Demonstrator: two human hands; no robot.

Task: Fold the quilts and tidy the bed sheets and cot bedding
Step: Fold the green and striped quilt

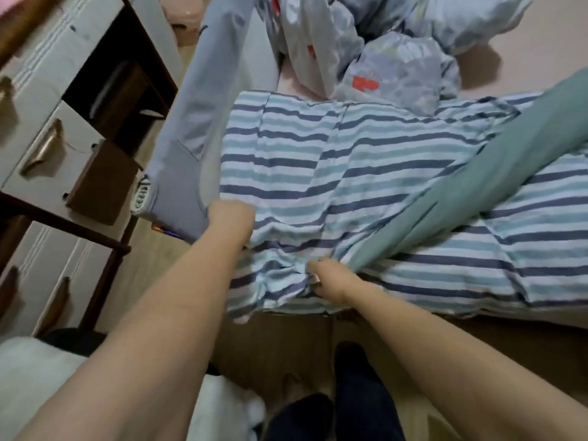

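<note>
1. On the bed (525, 43), seen from the head camera, lies a striped quilt (318, 160), its near edge hanging over the bedside.
2. The left hand (230, 218) is curled in a fist, gripping the quilt's left edge.
3. The right hand (327, 278) pinches bunched striped fabric at the near edge, beside a green sheet (493, 160) lying across the quilt.
4. Crumpled pale blue bedding (397, 65) sits beyond.

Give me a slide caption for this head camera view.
Both hands, left and right, grip the striped quilt at the bed's near edge.
</note>
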